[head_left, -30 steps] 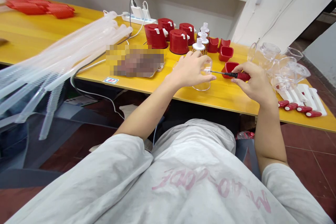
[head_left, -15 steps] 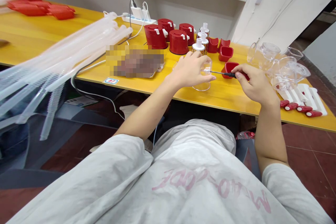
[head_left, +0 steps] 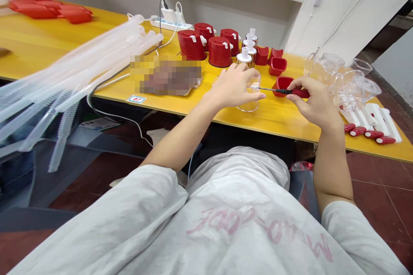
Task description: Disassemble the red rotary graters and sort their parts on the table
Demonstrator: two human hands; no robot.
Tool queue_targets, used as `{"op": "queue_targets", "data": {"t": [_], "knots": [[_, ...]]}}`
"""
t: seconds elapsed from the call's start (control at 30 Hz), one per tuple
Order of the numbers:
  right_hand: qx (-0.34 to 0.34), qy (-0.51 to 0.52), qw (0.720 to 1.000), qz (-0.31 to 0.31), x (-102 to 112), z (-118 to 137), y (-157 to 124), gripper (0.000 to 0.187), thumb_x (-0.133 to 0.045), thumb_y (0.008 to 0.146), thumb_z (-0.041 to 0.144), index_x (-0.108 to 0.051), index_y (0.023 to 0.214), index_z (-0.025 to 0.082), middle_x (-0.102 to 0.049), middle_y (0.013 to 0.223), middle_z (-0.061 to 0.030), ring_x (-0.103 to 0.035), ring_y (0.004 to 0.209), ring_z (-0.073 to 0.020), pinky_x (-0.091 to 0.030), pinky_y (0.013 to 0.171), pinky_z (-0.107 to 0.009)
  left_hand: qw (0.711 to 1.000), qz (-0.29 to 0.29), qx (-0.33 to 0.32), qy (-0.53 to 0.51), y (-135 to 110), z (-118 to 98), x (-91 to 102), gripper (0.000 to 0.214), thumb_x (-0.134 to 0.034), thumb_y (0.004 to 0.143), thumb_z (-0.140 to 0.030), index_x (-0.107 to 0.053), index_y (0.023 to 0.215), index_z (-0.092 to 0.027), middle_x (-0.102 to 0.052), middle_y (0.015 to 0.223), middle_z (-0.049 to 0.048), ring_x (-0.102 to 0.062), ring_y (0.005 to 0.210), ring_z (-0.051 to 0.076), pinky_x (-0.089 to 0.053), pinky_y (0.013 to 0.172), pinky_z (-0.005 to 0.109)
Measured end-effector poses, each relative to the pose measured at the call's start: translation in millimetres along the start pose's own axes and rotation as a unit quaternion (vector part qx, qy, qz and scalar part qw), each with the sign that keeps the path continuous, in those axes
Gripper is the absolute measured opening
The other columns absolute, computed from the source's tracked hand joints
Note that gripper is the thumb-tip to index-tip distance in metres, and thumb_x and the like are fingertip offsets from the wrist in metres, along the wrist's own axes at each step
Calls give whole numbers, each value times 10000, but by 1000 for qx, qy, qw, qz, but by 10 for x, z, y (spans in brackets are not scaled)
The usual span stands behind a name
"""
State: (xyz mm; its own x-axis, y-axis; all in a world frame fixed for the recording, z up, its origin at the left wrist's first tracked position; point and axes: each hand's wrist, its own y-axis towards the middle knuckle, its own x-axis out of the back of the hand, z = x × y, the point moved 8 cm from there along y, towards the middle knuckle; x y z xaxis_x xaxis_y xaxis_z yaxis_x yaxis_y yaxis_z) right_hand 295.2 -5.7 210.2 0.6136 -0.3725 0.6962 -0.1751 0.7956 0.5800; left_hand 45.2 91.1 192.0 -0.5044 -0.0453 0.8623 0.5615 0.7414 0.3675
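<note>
My left hand (head_left: 237,86) is wrapped over a clear plastic cup-shaped part (head_left: 250,106) near the table's front edge, and covers much of it. In my right hand (head_left: 312,99) is a screwdriver (head_left: 284,91) with a red and black handle. The shaft lies level and points left, its tip at the clear part beside my left thumb; the exact contact is too small to make out. Just behind the screwdriver sits a small red plastic cup (head_left: 284,82). White-topped cylinders (head_left: 244,56) stand beyond my left hand.
Several red round housings (head_left: 220,51) stand at the back. Long clear corrugated tubes (head_left: 97,62) lie across the left of the yellow table (head_left: 277,118). More clear parts (head_left: 355,86) and white pieces with red ends (head_left: 374,126) lie at the right. A power strip (head_left: 172,23) has cables attached.
My right fingers have shifted slightly on the screwdriver's handle, showing more of its red part. My left hand and the clear part stay in place.
</note>
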Motion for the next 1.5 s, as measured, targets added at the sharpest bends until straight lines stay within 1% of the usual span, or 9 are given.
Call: {"op": "queue_targets", "data": {"t": [0.13,0.37,0.6,0.83,0.97,1.07,1.17,1.4,1.5], "knots": [[-5,-5,1000,8,-5,-2,14,160,-870,1005,228,-776,1102,314,-886,1148,-68,-825,1079,-340,-718,1072,-569,1000,4,2,5,-4,-7,5,688,-942,1058,-606,-840,1653,-276,-777,1672,194,-701,1542,519,-560,1363,710],[3,-22,1000,15,-21,55,17,185,-854,1024,256,-686,1028,331,-827,1109,-82,-771,1060,-357,-712,1035,-602,1000,1,3,2,-2,-7,7,679,-955,1045,-604,-847,1637,-289,-787,1651,195,-707,1530,519,-561,1361,709],[3,-41,999,19,-34,62,19,74,-825,1082,336,-751,1087,341,-835,1165,-100,-772,1101,-370,-724,1056,-622,1000,-1,4,1,-3,-12,11,658,-956,1047,-593,-850,1625,-296,-792,1643,188,-706,1523,510,-567,1351,698],[0,-5,1000,20,-43,91,11,217,-854,1019,308,-752,1208,337,-869,1300,-107,-820,1204,-381,-747,1111,-617,1000,0,2,3,-10,-27,22,661,-951,1049,-597,-851,1625,-288,-787,1662,191,-705,1531,514,-567,1349,693],[4,9,1000,28,-55,117,5,217,-797,1055,341,-762,1269,331,-872,1347,-111,-837,1232,-372,-752,1123,-598,1000,-1,4,7,-9,-22,17,677,-946,1045,-588,-847,1637,-274,-784,1681,201,-706,1531,518,-568,1342,691],[-3,2,1000,31,-49,110,2,206,-754,1067,337,-774,1272,329,-885,1334,-110,-842,1240,-369,-751,1149,-600,1000,-2,4,5,-10,-25,18,674,-947,1041,-597,-852,1629,-284,-789,1671,196,-710,1527,516,-570,1334,688],[2,-2,1000,28,-30,109,-6,208,-772,1070,338,-801,1274,319,-902,1308,-123,-853,1209,-377,-747,1157,-629,1000,0,4,4,-10,-28,19,675,-949,1042,-594,-851,1636,-288,-786,1674,198,-708,1535,517,-569,1337,686],[-27,-31,999,20,18,-47,-32,266,-843,1075,413,-903,1313,311,-956,1302,-142,-870,1124,-405,-758,1086,-655,1000,4,7,-1,-4,-13,10,691,-959,1036,-587,-844,1651,-293,-782,1661,193,-705,1538,521,-559,1352,695],[-45,-53,997,24,28,-120,-39,243,-846,1096,475,-925,1239,296,-958,1203,-140,-874,1069,-403,-745,1021,-630,1000,2,5,-2,-7,-19,13,683,-960,1032,-574,-843,1645,-296,-786,1659,189,-704,1542,522,-559,1360,704]]}}
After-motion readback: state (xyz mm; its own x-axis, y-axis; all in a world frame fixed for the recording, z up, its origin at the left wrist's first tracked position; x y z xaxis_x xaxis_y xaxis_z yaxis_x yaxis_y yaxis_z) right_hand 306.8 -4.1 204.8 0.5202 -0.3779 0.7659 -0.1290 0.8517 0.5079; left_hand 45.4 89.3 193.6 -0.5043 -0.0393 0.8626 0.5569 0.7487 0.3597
